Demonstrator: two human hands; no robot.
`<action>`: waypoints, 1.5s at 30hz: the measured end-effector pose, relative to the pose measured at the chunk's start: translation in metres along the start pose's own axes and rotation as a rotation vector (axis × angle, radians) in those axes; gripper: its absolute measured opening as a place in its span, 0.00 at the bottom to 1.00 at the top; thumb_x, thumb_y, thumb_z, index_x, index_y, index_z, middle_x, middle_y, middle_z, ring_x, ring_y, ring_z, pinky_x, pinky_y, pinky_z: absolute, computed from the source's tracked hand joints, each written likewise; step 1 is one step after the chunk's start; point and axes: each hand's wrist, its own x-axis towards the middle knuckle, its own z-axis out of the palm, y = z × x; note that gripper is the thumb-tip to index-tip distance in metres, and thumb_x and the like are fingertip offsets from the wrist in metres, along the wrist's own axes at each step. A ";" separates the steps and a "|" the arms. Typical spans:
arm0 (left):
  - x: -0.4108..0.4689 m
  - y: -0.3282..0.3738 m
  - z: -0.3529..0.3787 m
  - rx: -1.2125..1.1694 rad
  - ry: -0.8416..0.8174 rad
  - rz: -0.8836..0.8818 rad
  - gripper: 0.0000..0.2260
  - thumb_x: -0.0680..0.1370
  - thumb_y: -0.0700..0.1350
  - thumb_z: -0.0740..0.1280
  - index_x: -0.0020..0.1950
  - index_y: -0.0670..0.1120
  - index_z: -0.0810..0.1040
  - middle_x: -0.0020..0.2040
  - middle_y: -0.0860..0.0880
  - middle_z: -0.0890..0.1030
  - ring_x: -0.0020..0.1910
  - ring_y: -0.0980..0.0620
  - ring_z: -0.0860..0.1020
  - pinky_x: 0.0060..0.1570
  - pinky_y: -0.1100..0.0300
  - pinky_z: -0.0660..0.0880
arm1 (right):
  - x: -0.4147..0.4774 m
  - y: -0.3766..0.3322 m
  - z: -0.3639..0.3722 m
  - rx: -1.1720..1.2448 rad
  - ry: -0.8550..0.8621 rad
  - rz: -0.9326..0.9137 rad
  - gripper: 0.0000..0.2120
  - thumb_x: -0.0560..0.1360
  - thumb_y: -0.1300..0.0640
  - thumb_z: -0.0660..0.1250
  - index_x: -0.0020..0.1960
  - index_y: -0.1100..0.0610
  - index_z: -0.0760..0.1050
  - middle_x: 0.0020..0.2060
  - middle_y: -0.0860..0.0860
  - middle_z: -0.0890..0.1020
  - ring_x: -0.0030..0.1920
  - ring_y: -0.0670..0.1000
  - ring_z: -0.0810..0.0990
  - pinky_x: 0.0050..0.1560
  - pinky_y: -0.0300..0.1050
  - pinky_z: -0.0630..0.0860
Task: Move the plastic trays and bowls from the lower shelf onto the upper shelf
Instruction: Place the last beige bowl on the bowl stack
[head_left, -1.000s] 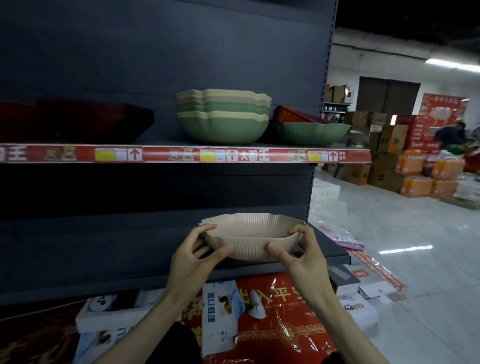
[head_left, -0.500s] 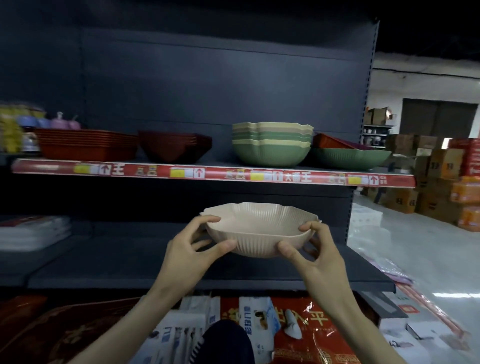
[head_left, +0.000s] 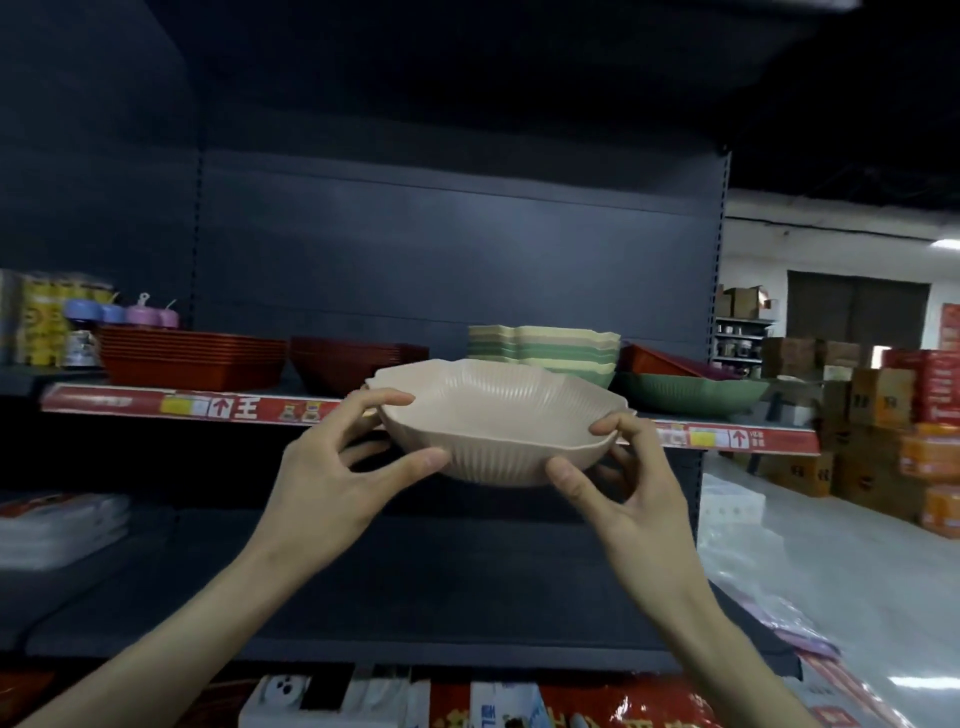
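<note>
A beige ribbed bowl with a wavy rim is in the air at the level of the upper shelf's red price strip. My left hand grips its left rim, thumb under the side. My right hand grips its right rim the same way. Behind it on the upper shelf stand a stack of green and cream bowls, a wide green bowl with a red tray in it, dark red bowls and stacked red trays. The dark lower shelf lies below.
Small bottles and yellow packs stand at the upper shelf's left end. White packets lie on the lower shelf at left. Boxes and packets sit on the floor under the shelf. Stacked cartons fill the aisle at right.
Both hands have lifted the beige bowl from the lower shelf's level up to the upper shelf's edge. The view has tilted up and swung left.
</note>
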 end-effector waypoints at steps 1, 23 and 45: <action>0.006 0.004 0.001 -0.007 0.003 0.015 0.27 0.64 0.58 0.81 0.62 0.60 0.82 0.61 0.56 0.84 0.61 0.59 0.83 0.61 0.58 0.81 | 0.006 -0.003 0.000 -0.007 0.006 -0.025 0.30 0.67 0.38 0.78 0.63 0.46 0.72 0.56 0.51 0.84 0.58 0.54 0.84 0.59 0.62 0.82; 0.126 -0.007 0.025 -0.183 0.081 0.259 0.20 0.63 0.43 0.84 0.50 0.42 0.83 0.54 0.44 0.88 0.57 0.50 0.87 0.58 0.61 0.82 | 0.116 -0.013 -0.007 -0.198 -0.026 -0.187 0.32 0.70 0.33 0.75 0.69 0.39 0.67 0.65 0.46 0.78 0.68 0.51 0.77 0.68 0.59 0.75; 0.256 -0.072 0.096 -0.139 0.052 0.296 0.21 0.65 0.55 0.86 0.53 0.49 0.85 0.55 0.49 0.87 0.60 0.50 0.85 0.65 0.50 0.81 | 0.241 0.046 -0.039 -0.333 -0.031 -0.137 0.22 0.78 0.42 0.74 0.67 0.43 0.67 0.60 0.45 0.79 0.57 0.45 0.80 0.61 0.45 0.76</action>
